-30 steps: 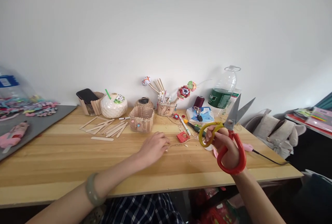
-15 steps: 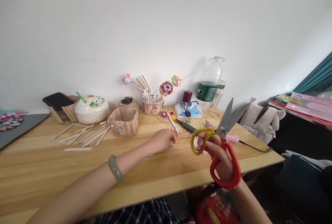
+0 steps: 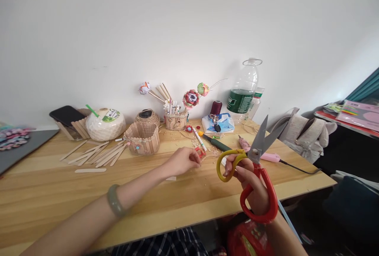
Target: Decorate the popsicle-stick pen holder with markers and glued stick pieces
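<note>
My right hand (image 3: 253,183) is closed round the handles of a pair of scissors (image 3: 262,139), one loop yellow and the other red. Their blades point up and stand apart. Over the middle of the table, my left hand (image 3: 185,161) has its fingertips pinched together; whatever they hold is too small to make out. Just behind these fingertips lies a small red piece (image 3: 200,152), near a white marker (image 3: 199,139). A small white scrap (image 3: 171,178) is on the wood below my left hand.
Wooden sticks (image 3: 90,170) lie at left, by a stick basket (image 3: 145,143) and a white coconut (image 3: 106,125). Behind are a pen holder (image 3: 177,121), a twine roll (image 3: 147,117) and a large bottle (image 3: 243,86). A pink corded tool (image 3: 271,157) rests at right, near the table's edge.
The view has shifted a little. My left hand has drawn slightly back from the red piece, fingertips still pinched, and more of the white scrap shows. The scissors stay in my right hand, blades apart.
</note>
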`<state>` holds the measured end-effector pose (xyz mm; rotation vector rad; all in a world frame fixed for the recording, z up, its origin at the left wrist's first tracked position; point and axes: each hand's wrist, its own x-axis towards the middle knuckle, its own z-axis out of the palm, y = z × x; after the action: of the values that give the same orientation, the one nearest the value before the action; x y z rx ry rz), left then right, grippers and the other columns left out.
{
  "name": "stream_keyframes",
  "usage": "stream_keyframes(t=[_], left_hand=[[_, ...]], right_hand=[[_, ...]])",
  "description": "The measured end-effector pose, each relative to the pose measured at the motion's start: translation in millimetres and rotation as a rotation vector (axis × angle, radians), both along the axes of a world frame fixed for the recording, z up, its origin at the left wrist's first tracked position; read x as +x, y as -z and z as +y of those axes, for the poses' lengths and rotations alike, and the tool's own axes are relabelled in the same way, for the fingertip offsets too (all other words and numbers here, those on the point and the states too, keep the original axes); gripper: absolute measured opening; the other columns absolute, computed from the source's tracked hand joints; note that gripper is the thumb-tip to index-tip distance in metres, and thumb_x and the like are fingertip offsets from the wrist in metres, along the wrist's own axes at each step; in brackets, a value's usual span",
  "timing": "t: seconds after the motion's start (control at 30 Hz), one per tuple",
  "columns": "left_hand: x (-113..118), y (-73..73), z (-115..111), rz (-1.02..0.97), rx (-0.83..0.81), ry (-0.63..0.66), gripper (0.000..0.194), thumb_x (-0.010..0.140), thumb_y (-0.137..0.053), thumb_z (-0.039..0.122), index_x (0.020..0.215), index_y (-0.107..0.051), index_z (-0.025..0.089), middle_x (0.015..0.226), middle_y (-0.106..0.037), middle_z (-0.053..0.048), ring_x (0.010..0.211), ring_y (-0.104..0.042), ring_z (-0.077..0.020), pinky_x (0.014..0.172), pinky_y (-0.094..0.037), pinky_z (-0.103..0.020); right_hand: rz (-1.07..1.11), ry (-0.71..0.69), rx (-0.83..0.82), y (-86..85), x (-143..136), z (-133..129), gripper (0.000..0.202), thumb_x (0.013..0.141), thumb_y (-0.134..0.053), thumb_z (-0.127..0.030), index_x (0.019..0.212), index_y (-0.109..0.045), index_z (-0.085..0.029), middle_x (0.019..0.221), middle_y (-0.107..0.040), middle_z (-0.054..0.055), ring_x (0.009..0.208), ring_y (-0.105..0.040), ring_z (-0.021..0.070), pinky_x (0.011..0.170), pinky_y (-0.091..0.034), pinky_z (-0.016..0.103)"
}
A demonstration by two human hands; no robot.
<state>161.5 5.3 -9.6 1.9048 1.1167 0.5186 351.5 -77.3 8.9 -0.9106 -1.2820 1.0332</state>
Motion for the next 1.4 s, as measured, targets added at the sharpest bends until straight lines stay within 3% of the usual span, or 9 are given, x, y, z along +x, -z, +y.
stream_keyframes(t=[0.2,0.4,0.6,0.77,0.97,1.2,1.4], left_hand=[[-45.6,-20.3,-29.1,-0.162,-0.225,-0.157,0.016,0.069,-0.064,0.024,0.078,-0.070,0.013,0.074,-0.070,-0.004,0.066,-0.062,-0.0149,0.059,-0.048,-0.024],[-86.3,-25.6,-46.9,-0.210,-0.336,-0.340,0.015,0.063,-0.064,0.026,0.069,-0.068,0.014,0.068,-0.068,-0.002,0.059,-0.056,-0.0101,0.055,-0.045,-0.021],[-121.0,-19.1,-54.5,-0.156,-0.374,-0.383,0.021,0.060,-0.064,0.032,0.069,-0.069,0.013,0.068,-0.069,-0.002,0.057,-0.056,-0.0103,0.054,-0.044,-0.020],[-146.2,-3.1,-49.4,-0.035,-0.279,-0.373,0.018,0.060,-0.065,0.028,0.069,-0.072,0.014,0.069,-0.072,-0.002,0.066,-0.061,-0.0156,0.058,-0.044,-0.023],[-157.6,9.7,-41.3,0.095,-0.144,-0.364,0.017,0.064,-0.062,0.024,0.072,-0.075,0.015,0.077,-0.076,-0.004,0.076,-0.066,-0.0206,0.069,-0.046,-0.026],[-167.1,4.2,-36.1,0.164,0.005,-0.386,0.023,0.075,-0.059,0.023,0.091,-0.072,0.014,0.089,-0.075,-0.007,0.083,-0.067,-0.0205,0.074,-0.048,-0.027],[-136.8,-5.3,-50.6,0.206,0.167,-0.243,0.020,0.083,-0.054,0.018,0.094,-0.071,0.017,0.097,-0.074,-0.006,0.089,-0.066,-0.0204,0.084,-0.047,-0.031]], right_hand=[[0.028,-0.035,-0.022,0.3,-12.7,-1.1,0.016,0.077,-0.059,-0.037,0.079,-0.061,-0.022,0.069,-0.056,0.003,0.064,-0.051,0.0199,0.061,-0.044,0.033],[0.033,-0.105,-0.061,-0.1,-37.2,4.0,0.019,0.075,-0.062,-0.041,0.080,-0.063,-0.022,0.069,-0.057,0.003,0.065,-0.051,0.0202,0.061,-0.044,0.033],[-0.005,-0.190,-0.090,3.7,-58.3,8.5,0.021,0.076,-0.062,-0.045,0.081,-0.065,-0.025,0.070,-0.058,0.002,0.071,-0.052,0.0207,0.064,-0.044,0.032],[-0.055,-0.256,-0.075,3.8,-72.7,14.1,0.024,0.079,-0.060,-0.046,0.071,-0.062,-0.024,0.073,-0.058,0.003,0.070,-0.052,0.0207,0.064,-0.044,0.033],[-0.128,-0.242,-0.066,2.1,-79.0,15.8,0.024,0.079,-0.060,-0.046,0.072,-0.063,-0.023,0.073,-0.058,0.004,0.072,-0.054,0.0220,0.066,-0.045,0.034],[-0.136,-0.241,-0.054,-1.8,-76.4,14.9,0.023,0.078,-0.060,-0.047,0.075,-0.063,-0.024,0.072,-0.059,0.005,0.077,-0.055,0.0247,0.063,-0.046,0.033],[-0.168,-0.273,-0.053,2.1,-70.7,14.2,0.021,0.083,-0.055,-0.042,0.074,-0.061,-0.024,0.075,-0.060,0.006,0.087,-0.055,0.0270,0.075,-0.046,0.037]])
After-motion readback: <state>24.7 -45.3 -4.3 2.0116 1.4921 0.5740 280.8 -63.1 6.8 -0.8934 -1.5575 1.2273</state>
